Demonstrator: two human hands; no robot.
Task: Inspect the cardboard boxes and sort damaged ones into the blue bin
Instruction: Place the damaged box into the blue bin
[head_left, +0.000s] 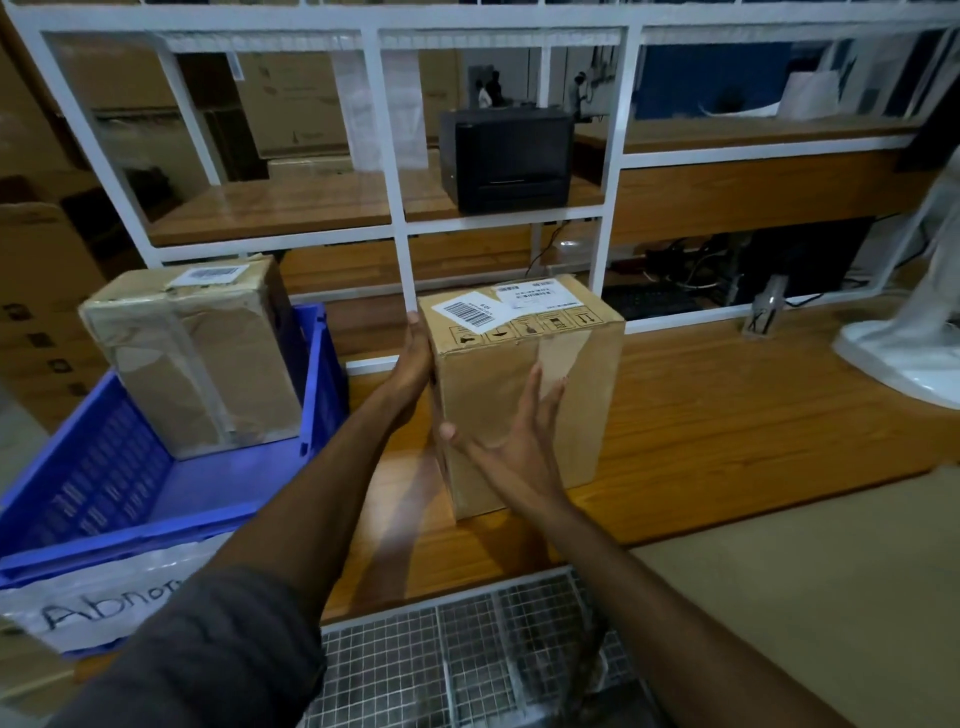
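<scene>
Box: cardboard box (576, 415) upright on the tabletop (727, 415), beside the blue bin (104, 478).
Hands: left hand (413, 364) flat on its side, right hand (514, 441) spread on its front; nothing gripped.
Risk: I fear flat palms let it slip or topple.

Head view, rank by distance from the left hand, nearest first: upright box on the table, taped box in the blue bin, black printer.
1. Upright box: on the table, left hand flat against its left side.
2. Taped box: to the left, in the blue bin.
3. Black printer: behind, up on the shelf.
</scene>
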